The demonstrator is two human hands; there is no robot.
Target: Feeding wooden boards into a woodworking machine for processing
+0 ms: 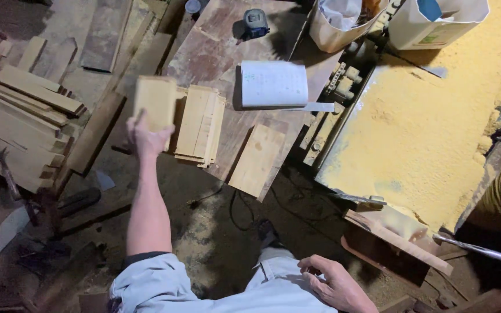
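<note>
Left hand [146,136] grips a wood block [155,103] beside the stacked boards [199,124].
Right hand [336,284], fingers loosely curled and empty, rests on the lap, well clear of the stack's edge.

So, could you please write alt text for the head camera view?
Seen from above, a person's left hand holds a small wooden board beside a stack of similar boards on a worn brown table. The right hand rests on the person's thigh. An open notebook lies nearby.

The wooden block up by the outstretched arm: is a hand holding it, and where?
Yes. The left hand grips the wooden block by its lower end. The right hand holds nothing.
</note>
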